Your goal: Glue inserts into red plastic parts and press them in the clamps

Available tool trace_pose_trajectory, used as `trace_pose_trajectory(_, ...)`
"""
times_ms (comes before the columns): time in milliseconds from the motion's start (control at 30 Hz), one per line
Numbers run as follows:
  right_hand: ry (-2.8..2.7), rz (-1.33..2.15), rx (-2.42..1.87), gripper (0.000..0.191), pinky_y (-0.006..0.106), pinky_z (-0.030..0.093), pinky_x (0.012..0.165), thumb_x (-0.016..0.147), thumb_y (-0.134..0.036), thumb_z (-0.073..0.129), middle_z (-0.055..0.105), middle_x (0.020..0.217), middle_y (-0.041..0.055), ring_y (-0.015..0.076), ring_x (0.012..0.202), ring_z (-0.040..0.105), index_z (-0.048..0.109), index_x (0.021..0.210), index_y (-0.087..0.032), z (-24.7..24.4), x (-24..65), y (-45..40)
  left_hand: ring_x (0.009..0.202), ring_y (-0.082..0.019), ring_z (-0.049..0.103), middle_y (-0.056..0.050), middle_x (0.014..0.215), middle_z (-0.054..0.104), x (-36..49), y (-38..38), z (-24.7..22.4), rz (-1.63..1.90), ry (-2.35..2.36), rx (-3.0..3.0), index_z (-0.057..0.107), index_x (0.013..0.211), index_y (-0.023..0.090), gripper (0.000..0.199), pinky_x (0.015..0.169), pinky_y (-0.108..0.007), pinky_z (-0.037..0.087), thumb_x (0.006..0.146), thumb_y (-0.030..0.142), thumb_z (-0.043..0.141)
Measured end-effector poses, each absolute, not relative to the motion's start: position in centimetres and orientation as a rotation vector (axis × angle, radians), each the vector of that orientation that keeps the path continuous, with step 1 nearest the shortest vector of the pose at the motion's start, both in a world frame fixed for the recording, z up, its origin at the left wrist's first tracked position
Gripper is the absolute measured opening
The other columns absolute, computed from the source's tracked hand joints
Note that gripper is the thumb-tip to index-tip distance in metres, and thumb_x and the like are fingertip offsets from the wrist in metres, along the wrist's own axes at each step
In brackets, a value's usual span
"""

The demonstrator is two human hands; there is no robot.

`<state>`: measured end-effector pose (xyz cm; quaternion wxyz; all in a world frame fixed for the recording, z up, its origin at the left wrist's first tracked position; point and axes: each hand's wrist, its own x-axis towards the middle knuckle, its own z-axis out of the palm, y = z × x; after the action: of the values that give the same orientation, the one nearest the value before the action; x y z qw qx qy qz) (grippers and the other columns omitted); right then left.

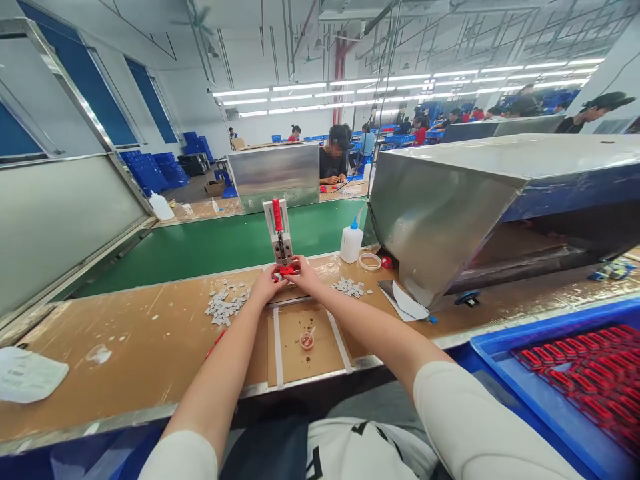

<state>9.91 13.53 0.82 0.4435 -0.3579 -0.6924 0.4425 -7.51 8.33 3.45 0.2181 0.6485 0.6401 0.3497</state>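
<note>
A small red part (287,271) lies at the base of an upright toggle clamp (281,243) with a red handle. My left hand (267,285) has its fingers closed on the part's left side. From the right, my right hand (303,275) pinches the same part. Small grey pieces (225,305) are scattered left of my hands, and another pile of grey pieces (349,287) lies to the right. Nearer to me, a small round cup (307,341) with a stick in it stands on a cardboard sheet (290,360).
A white bottle (351,243) with a blue cap stands right of the clamp, beside a tape roll (370,261). Behind runs a green belt (215,247). A large metal hood (440,213) and a blue tray (487,347) of red parts are at right. A person sits across.
</note>
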Motion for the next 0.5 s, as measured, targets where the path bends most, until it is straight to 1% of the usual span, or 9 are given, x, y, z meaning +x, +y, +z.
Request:
trace_pose_trajectory(100,-1.742,1.091,-0.880,0.059,0.036,0.063,0.088,0.081,-0.025,0.082,0.074,0.108,0.0038,0.0172,0.091,0.075,0.048,0.129,-0.024,1.1,10.4,13.2,0.081,-0.020,0.068,-0.006,0.110,0.080,-7.5,9.1,2.9,0.988,1.778,1.782,0.068,0.121,0.024,0.051,0.078,-0.032,0.052,0.077,0.045,0.082)
trace_pose_trajectory(167,-1.742,1.033,-0.892,0.054,0.037,0.062,0.089,0.079,-0.027,0.084,0.074,0.107,0.0043,0.0193,0.094,0.074,0.053,0.124,-0.024,1.8,11.2,12.8,0.078,-0.020,0.067,-0.006,0.104,0.079,-7.4,9.3,2.6,1.006,1.781,1.767,0.066,0.117,0.023,0.049,0.076,-0.032,0.051,0.077,0.046,0.081)
trace_pose_trajectory(233,-1.701,0.929,-0.919,0.038,0.042,0.059,0.096,0.083,-0.033,0.081,0.073,0.108,0.0067,0.0228,0.103,0.070,0.059,0.112,-0.023,3.2,12.1,12.5,0.077,-0.020,0.067,-0.005,0.100,0.079,-7.4,9.5,2.3,1.021,1.770,1.756,0.063,0.114,0.023,0.050,0.075,-0.032,0.050,0.076,0.049,0.082)
trace_pose_trajectory(300,-1.630,0.819,-0.935,0.023,0.044,0.054,0.106,0.093,-0.039,0.070,0.070,0.112,0.0089,0.0245,0.112,0.065,0.061,0.105,-0.022,5.5,12.4,12.8,0.076,-0.019,0.067,-0.005,0.100,0.079,-7.5,9.6,2.2,1.031,1.755,1.748,0.062,0.113,0.023,0.052,0.076,-0.031,0.050,0.075,0.052,0.084)
trace_pose_trajectory(367,-1.583,0.713,-0.865,0.023,0.042,0.051,0.111,0.101,-0.042,0.060,0.069,0.119,0.0094,0.0231,0.117,0.063,0.063,0.111,-0.022,8.7,11.8,13.9,0.076,-0.019,0.067,-0.005,0.101,0.079,-7.6,9.7,2.1,1.029,1.748,1.743,0.062,0.113,0.024,0.053,0.076,-0.031,0.050,0.075,0.054,0.084)
trace_pose_trajectory(400,-1.579,0.651,-0.782,0.028,0.040,0.052,0.110,0.102,-0.044,0.059,0.069,0.123,0.0095,0.0222,0.116,0.064,0.063,0.119,-0.021,10.5,11.1,14.8,0.077,-0.019,0.067,-0.005,0.102,0.079,-7.6,9.7,2.0,1.025,1.748,1.744,0.062,0.114,0.024,0.053,0.077,-0.031,0.051,0.076,0.054,0.084)
trace_pose_trajectory(467,-1.626,0.586,-0.616,0.043,0.037,0.054,0.108,0.102,-0.046,0.064,0.069,0.132,0.0096,0.0204,0.116,0.065,0.058,0.136,-0.020,14.1,9.3,16.7,0.078,-0.019,0.067,-0.005,0.103,0.080,-7.5,9.7,2.1,1.012,1.752,1.754,0.062,0.116,0.024,0.055,0.077,-0.031,0.051,0.076,0.056,0.083)
trace_pose_trajectory(500,-1.661,0.608,-0.582,0.047,0.036,0.055,0.105,0.103,-0.047,0.064,0.069,0.131,0.0095,0.0196,0.114,0.067,0.056,0.140,-0.019,15.7,8.5,17.5,0.078,-0.019,0.067,-0.005,0.103,0.080,-7.4,9.6,2.1,1.006,1.757,1.761,0.062,0.116,0.025,0.055,0.077,-0.031,0.051,0.076,0.056,0.083)
